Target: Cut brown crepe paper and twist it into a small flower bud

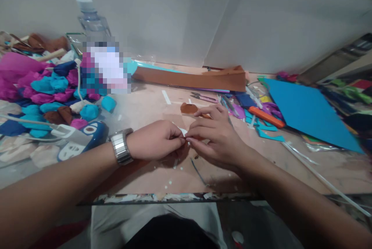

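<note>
One small white piece [183, 130], mostly hidden, is pinched by fingers [202, 132] of left hand [158, 139] and right hand [219, 137].

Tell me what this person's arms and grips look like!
The left arm wears a silver-coloured metal watch with broad, flat links around the wrist. The right arm shows no watch. No sleeves cover the parts of the arms in view, and the left grip and right grip wear no gloves.
</note>
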{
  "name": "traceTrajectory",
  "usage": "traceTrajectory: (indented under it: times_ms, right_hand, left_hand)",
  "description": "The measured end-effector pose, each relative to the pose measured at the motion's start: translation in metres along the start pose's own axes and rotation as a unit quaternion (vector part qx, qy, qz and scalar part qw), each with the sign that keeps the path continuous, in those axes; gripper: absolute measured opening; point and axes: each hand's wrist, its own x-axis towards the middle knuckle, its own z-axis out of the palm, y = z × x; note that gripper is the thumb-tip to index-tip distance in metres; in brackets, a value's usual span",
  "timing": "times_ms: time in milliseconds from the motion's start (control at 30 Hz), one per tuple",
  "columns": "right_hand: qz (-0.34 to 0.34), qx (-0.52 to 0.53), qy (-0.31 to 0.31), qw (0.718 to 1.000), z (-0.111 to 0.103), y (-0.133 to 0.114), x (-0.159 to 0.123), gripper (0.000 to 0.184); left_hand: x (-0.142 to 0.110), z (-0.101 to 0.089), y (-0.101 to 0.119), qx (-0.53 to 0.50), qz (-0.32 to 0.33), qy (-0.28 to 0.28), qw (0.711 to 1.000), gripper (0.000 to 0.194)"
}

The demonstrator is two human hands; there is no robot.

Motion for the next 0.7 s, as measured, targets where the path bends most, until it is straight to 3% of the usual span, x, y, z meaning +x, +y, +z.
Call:
traceTrajectory:
  times_ms: [133, 300, 467, 700]
  right_hand:
    - [0.001, 0.002, -0.005, 1.000, 0.0005, 0.0001, 0.0002, 0.007]
    - [-0.004, 0.000, 0.011, 1.000, 0.0027, 0.0022, -0.0010, 0.009]
    - [-0.019, -0.006, 0.028, 0.999, 0.0026, 0.0021, -0.0024, 0.010]
    - [-0.051, -0.006, 0.027, 0.998, -0.0033, 0.0015, -0.0021, 0.017]
  left_hand:
    - [-0.0002, 0.0003, 0.0030, 0.065, 0.016, 0.028, 0.997, 0.037]
    - [0.0003, 0.0006, 0.0039, -0.057, -0.004, -0.017, 0.998, 0.029]
    - [0.0028, 0.0026, 0.0006, -0.189, -0.024, -0.058, 0.980, 0.022]
    - [0.0037, -0.0039, -0.0013, -0.278, -0.051, -0.099, 0.954, 0.018]
